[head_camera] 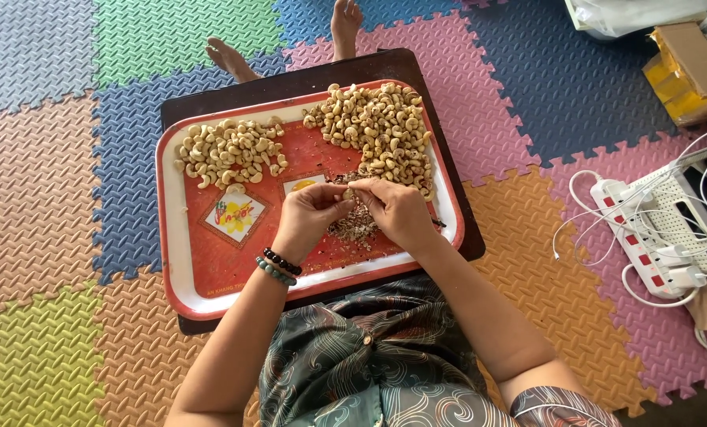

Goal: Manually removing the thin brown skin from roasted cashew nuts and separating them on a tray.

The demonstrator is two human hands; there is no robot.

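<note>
A red tray (211, 269) with a white rim rests on a dark board in front of me. It holds one pile of pale cashew nuts (231, 150) at the far left and a larger cashew pile (381, 130) at the far right. Brown skin scraps (353, 225) lie in a heap near the middle. My left hand (310, 213), with bead bracelets on the wrist, and my right hand (397, 209) meet over the scraps, both pinching one cashew (348, 192) between the fingertips.
The dark board (211, 99) sits on coloured foam floor mats. My bare feet (235, 59) stick out past it. A white power strip (646, 237) with cables lies at the right, and cardboard boxes (689, 67) stand at the far right.
</note>
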